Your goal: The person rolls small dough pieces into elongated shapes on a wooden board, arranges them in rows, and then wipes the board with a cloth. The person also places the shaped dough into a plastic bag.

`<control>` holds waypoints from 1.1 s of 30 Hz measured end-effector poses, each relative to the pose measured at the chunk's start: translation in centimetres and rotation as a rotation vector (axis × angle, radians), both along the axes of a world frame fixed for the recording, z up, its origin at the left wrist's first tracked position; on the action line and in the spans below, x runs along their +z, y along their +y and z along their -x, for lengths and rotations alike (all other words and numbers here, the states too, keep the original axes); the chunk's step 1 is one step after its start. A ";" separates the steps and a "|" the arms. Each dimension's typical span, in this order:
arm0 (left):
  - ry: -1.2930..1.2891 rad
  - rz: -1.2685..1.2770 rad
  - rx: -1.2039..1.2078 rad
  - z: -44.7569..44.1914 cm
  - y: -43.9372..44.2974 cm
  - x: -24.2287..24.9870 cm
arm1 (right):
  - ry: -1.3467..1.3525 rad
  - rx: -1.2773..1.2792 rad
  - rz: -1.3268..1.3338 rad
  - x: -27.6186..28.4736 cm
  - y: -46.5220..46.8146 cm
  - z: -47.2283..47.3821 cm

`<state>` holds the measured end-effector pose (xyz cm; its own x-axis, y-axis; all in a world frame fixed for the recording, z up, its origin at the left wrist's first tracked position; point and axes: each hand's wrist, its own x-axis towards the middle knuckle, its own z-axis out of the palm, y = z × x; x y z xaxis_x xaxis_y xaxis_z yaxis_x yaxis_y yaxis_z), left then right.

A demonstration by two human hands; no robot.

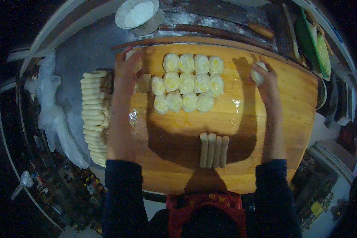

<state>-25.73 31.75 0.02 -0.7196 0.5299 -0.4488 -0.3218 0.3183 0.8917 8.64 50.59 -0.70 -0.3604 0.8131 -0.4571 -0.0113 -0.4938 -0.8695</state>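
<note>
My right hand [269, 78] grips a pale rounded piece of dough [258, 73] above the right side of a wooden board [288, 125]. At the board's far left corner, my left hand [129, 67] is curled around another whitish dough piece [132, 53], mostly hidden by the fingers. Flattened dough pieces [186, 83] with yellow, glossy tops lie in three rows between my hands. One more piece [144, 83], in shadow, sits just right of my left hand. Nearer to me, several slim dough sticks [213, 150] lie side by side.
Left of the board, a long stack of dough sticks [92, 110] rests on the grey tabletop [73, 56]. Crumpled plastic film [55, 119] lies beyond it. A bowl of white flour [139, 13] stands at the back, near a thin wooden rod [196, 41] along the board's far edge.
</note>
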 end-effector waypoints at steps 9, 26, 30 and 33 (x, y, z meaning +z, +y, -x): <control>-0.546 -0.258 0.243 -13.7 -15.0 1.7 | 0.772 -0.019 0.510 -1.7 -11.1 -11.9; 1.176 1.093 -0.822 -20.2 -22.6 -0.4 | -1.180 0.546 -1.219 -2.2 -15.9 -20.7; 1.169 0.733 -0.561 -12.9 -16.7 -2.0 | -1.065 0.378 -1.226 -2.9 -6.7 -15.3; 1.248 0.727 -0.715 -16.3 -20.6 -2.4 | -0.979 0.623 -1.118 -1.5 -12.8 -17.5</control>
